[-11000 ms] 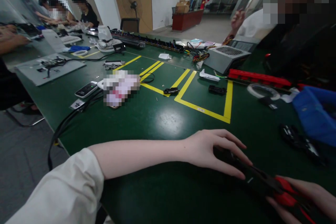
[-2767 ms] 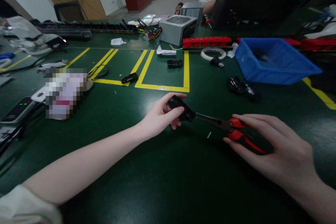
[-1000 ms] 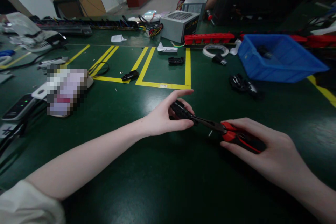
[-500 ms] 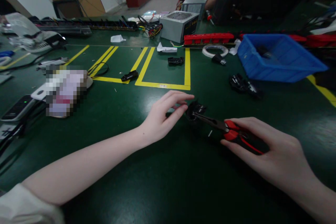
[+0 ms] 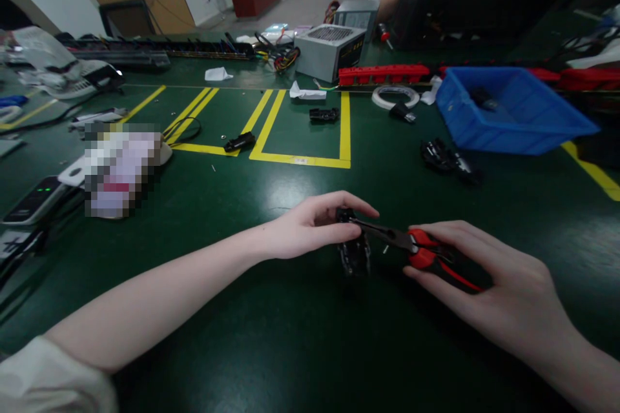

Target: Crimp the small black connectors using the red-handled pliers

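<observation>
Head view. Right hand (image 5: 508, 277): one, closed round the handles of red-and-black pliers (image 5: 422, 249). Black part (image 5: 355, 258): one, at the pliers' tips, its longer portion hanging below them. Left hand (image 5: 303, 230): one, curled about the upper end of that part, thumb in front; whether it pinches the part or merely steadies it cannot be told. White sliver (image 5: 385, 250): one, just below the pliers' jaws, on the green table (image 5: 271, 322). Beyond the grip: black piece (image 5: 324, 115), within a yellow-taped frame (image 5: 345, 135). Beyond and right of it: glossy black bundle (image 5: 438, 155); farther, blue bin (image 5: 516, 135).
</observation>
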`<state>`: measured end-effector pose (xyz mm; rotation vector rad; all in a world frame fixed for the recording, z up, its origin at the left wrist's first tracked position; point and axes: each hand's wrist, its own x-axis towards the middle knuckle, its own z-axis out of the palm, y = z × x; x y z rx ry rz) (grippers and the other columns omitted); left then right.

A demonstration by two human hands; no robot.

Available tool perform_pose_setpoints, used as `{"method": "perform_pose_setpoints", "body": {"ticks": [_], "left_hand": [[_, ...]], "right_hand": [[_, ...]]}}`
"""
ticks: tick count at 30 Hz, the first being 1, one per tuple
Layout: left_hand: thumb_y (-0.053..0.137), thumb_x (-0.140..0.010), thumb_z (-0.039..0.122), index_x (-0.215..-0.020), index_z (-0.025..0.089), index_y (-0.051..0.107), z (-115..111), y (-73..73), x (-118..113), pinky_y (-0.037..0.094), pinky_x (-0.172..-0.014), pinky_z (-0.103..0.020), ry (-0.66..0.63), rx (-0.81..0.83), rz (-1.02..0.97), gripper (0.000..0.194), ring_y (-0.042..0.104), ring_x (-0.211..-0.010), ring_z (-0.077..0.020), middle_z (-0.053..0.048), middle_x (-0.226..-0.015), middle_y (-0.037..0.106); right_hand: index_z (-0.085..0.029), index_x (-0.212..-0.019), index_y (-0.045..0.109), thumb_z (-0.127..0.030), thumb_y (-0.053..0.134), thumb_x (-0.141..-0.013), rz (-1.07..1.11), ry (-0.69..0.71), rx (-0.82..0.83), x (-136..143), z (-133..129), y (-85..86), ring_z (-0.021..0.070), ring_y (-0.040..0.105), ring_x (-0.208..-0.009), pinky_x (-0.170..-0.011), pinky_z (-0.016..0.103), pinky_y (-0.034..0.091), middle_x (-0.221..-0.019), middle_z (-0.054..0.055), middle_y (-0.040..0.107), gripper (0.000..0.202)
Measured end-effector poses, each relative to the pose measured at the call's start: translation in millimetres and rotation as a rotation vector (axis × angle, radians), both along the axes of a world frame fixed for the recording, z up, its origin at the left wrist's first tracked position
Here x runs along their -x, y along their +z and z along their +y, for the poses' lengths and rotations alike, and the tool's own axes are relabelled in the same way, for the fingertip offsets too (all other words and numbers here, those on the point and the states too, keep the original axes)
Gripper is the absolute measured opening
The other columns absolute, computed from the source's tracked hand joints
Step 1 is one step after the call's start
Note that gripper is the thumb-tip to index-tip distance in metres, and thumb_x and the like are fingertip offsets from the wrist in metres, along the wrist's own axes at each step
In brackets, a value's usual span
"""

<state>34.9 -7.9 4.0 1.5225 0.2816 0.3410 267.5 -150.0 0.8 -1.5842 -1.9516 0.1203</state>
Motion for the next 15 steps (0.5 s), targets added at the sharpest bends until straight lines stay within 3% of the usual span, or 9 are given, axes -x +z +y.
{"method": "perform_pose_setpoints", "body": {"ticks": [4, 6, 9, 11, 15], "left_hand": [[0.058, -0.095, 0.026, -0.121, 0.019, 0.058, 1, 1.0, 1, 0.053, -0.086, -0.03, -0.035, 0.057, -0.031, 0.027, 0.066, -0.097, -0.0174, -0.007, -0.112, 0.066], [0.066, -0.09, 0.028, -0.134, 0.022, 0.048, -1, 0.8, 1, 0.054, -0.083, -0.031, -0.036, 0.073, -0.021, 0.047, 0.066, -0.095, -0.0186, -0.007, -0.112, 0.066], [0.081, -0.076, 0.028, -0.149, 0.027, 0.025, -7, 0.1, 1, 0.053, -0.081, -0.032, 0.011, 0.032, 0.001, 0.093, 0.066, -0.093, -0.0204, -0.007, -0.111, 0.065], [0.087, -0.069, 0.028, -0.151, 0.028, 0.02, -12, 0.3, -1, 0.053, -0.081, -0.033, 0.078, -0.043, 0.027, 0.106, 0.066, -0.093, -0.0211, -0.008, -0.113, 0.064], [0.084, -0.071, 0.029, -0.143, 0.024, 0.032, -16, 2.9, -2, 0.053, -0.08, -0.032, 0.143, -0.134, 0.091, 0.089, 0.065, -0.095, -0.0215, -0.009, -0.115, 0.061]], "right_hand": [[-0.03, -0.114, 0.062, -0.043, 0.068, -0.084, -0.007, -0.018, -0.015, 0, 0, -0.9, 0.0261, 0.069, -0.084, -0.07, 0.043, 0.058, -0.102, 0.005, 0.07, 0.034], [-0.03, -0.115, 0.062, -0.044, 0.068, -0.083, -0.002, -0.045, -0.011, -2, 1, -2.3, 0.0261, 0.069, -0.082, -0.069, 0.043, 0.057, -0.101, 0.005, 0.071, 0.035], [-0.03, -0.115, 0.063, -0.046, 0.068, -0.083, 0.009, -0.077, -0.001, -5, 2, -4.1, 0.0254, 0.069, -0.079, -0.066, 0.041, 0.057, -0.099, 0.004, 0.071, 0.036], [-0.03, -0.115, 0.063, -0.046, 0.068, -0.083, 0.007, -0.079, 0.001, -6, 2, -4.2, 0.0252, 0.07, -0.079, -0.065, 0.041, 0.056, -0.099, 0.004, 0.071, 0.037], [-0.029, -0.115, 0.062, -0.046, 0.067, -0.084, -0.012, -0.066, -0.006, -5, 1, -3.1, 0.0246, 0.069, -0.08, -0.065, 0.04, 0.056, -0.099, 0.004, 0.071, 0.035]]}}
